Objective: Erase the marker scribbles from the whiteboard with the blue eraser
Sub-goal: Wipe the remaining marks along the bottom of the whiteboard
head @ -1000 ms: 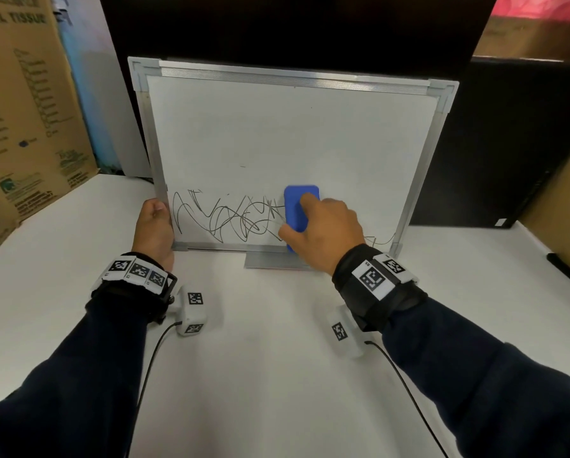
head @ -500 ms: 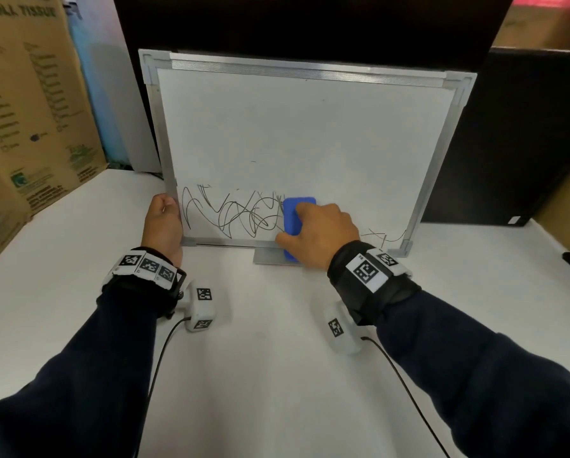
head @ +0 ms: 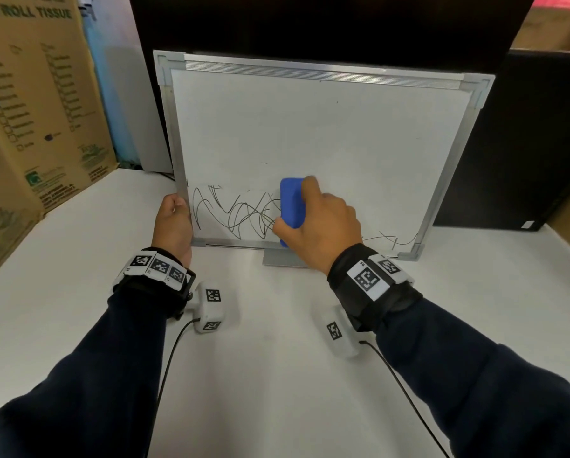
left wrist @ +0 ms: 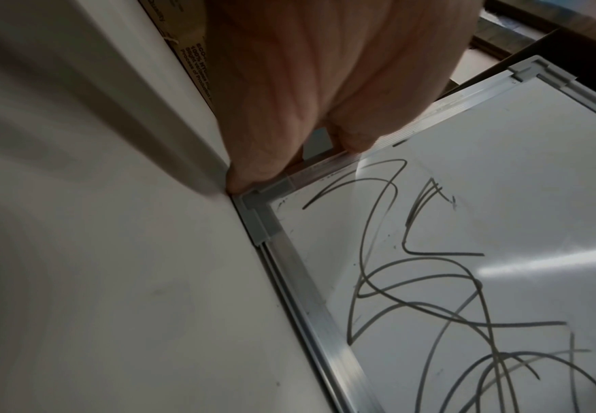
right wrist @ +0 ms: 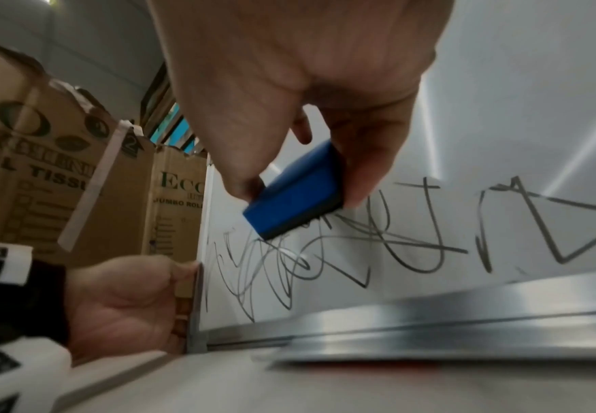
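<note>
Whiteboard: the whiteboard stands up on a small grey foot on the white counter, leaning back against a dark wall. It has a silver frame.
Scribbles: black marker scribbles run along the bottom of the board. Most of them are on the left part. A few thin lines are left at the bottom right corner. The top part of the board looks clean.
Eraser: the blue eraser stands tall against the board, low down and near the middle. It touches the right end of the big scribble patch.
Right hand: the right hand holds the eraser. The thumb is on its left side and the fingers curl round its right side, pressing it on the board.
Left hand: the left hand grips the left edge of the frame, close to the bottom left corner. The thumb lies on the front of the frame and the other fingers go behind it.
Wrists: both wrists wear black bands with black and white square marks, and white little boxes with wires.
Other things: brown cardboard boxes stand on the far left, beside the counter.
</note>
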Tool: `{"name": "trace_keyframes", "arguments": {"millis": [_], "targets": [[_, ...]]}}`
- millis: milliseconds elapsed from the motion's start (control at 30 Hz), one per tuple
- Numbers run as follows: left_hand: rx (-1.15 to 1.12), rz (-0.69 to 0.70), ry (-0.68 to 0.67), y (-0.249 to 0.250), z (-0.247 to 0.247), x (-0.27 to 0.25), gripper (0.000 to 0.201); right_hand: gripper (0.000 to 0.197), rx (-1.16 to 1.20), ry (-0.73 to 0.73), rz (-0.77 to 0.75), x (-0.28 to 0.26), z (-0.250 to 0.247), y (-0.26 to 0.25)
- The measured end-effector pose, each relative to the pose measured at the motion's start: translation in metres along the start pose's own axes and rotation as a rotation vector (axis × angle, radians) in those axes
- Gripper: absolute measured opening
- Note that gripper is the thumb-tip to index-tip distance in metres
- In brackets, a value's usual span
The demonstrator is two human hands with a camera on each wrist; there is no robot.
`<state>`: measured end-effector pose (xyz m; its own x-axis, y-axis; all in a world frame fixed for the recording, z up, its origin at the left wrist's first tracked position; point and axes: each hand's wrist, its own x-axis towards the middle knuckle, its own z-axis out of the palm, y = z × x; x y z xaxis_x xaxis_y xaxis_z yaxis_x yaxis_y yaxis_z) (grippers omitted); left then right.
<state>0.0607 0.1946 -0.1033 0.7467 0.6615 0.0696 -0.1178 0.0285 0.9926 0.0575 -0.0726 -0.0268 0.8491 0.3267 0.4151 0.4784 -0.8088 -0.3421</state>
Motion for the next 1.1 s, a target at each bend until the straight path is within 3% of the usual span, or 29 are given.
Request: {"name": "trace_keyframes", "arguments": {"millis": [100, 200, 367, 533, 700, 833, 1000, 1100], "targets": [[0.004, -0.002, -0.005, 0.000, 0.000, 0.001, 0.024, 0.067, -0.075, -0.062, -0.008, 0.000, 0.001, 0.002], [0.004, -0.008, -0.001, 0.000, -0.001, 0.002, 0.025, 0.063, -0.166, -0.161, -0.036, -0.005, 0.003, 0.008], [0.012, -0.009, 0.010, 0.000, 0.000, 0.002, 0.025, 0.065, -0.088, -0.054, -0.008, 0.007, -0.007, 0.003], [0.007, -0.016, 0.003, 0.000, 0.000, 0.002, 0.026, 0.068, -0.119, -0.276, 0.003, 0.000, -0.002, 0.003], [0.024, -0.006, 0.009, 0.000, 0.000, 0.002, 0.028, 0.066, -0.025, -0.106, -0.010, 0.008, -0.006, -0.004], [0.026, -0.002, 0.006, -0.001, 0.000, 0.005, 0.026, 0.066, -0.123, -0.269, -0.012, 0.006, -0.002, -0.009], [0.037, -0.004, 0.006, -0.005, -0.003, 0.007, 0.026, 0.062, -0.044, -0.127, -0.045, 0.012, -0.004, -0.017], [0.040, -0.016, 0.010, -0.003, -0.002, 0.007, 0.027, 0.066, -0.114, -0.209, -0.049, 0.012, -0.004, -0.020]]}}
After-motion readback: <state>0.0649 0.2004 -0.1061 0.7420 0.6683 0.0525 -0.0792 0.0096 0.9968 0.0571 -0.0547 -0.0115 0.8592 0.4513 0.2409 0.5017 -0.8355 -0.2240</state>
